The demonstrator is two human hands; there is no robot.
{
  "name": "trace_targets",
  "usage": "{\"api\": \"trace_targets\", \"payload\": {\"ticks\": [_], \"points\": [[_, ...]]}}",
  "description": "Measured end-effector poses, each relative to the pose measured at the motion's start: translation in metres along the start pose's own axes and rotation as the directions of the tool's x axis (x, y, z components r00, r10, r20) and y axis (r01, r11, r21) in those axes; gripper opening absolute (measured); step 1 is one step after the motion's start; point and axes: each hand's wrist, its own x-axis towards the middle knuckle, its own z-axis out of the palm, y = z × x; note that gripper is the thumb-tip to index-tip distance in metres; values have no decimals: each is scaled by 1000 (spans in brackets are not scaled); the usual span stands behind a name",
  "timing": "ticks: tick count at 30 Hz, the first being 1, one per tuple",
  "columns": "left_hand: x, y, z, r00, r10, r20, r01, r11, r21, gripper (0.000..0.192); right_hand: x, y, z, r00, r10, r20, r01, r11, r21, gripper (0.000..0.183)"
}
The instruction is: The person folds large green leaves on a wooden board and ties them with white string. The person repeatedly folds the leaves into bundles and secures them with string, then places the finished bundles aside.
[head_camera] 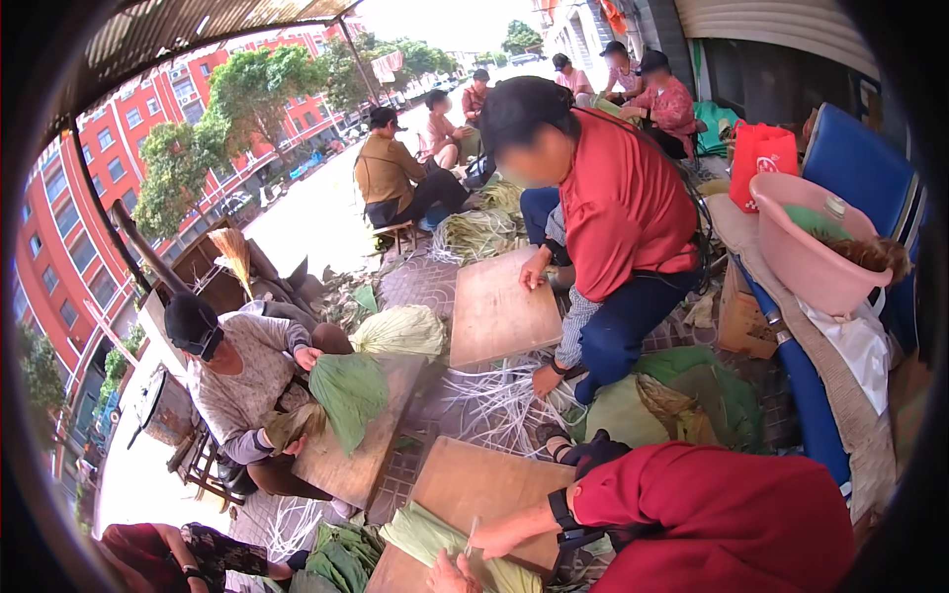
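Note:
My right hand (498,537), below a red sleeve and a dark wristband, pinches a thin whitish strip (472,528) over a folded green leaf bundle (430,535). Cut by the lower edge of the view, my left hand (452,574) touches the same bundle; its grip is partly hidden. Under the bundle is a wooden board (482,478). Large dark green leaves (345,556) lie in a pile left of the board. Beyond it, loose white strips (497,400) are spread on the paving.
Opposite, a person in red bends over another wooden board (504,307). At left, a person in a cap holds a large green leaf (348,393) over a board. More leaves (675,400) lie at right, beside a blue-framed bench (801,393) bearing a pink basin (812,252).

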Motion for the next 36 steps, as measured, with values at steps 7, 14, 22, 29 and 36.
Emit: {"api": "trace_targets", "payload": {"ticks": [7,14,22,29,36], "points": [[27,-51,32,991,134,-13,-123,945,304,57,3,6,4,1000,-9,10,10,996,-89,27],[51,-75,61,972,182,149,-231,863,450,62,3,11,4,999,-43,2,42,990,-135,26],[46,-66,60,989,121,85,-144,917,372,63,3,14,8,997,-70,-24,63,976,-207,27],[38,-67,56,945,325,41,-305,828,471,41,-8,-4,-12,998,-55,7,55,979,-196,24],[-38,-9,43,969,146,200,-176,973,146,73,-3,2,-7,997,-81,-17,78,990,-121,20]]}}
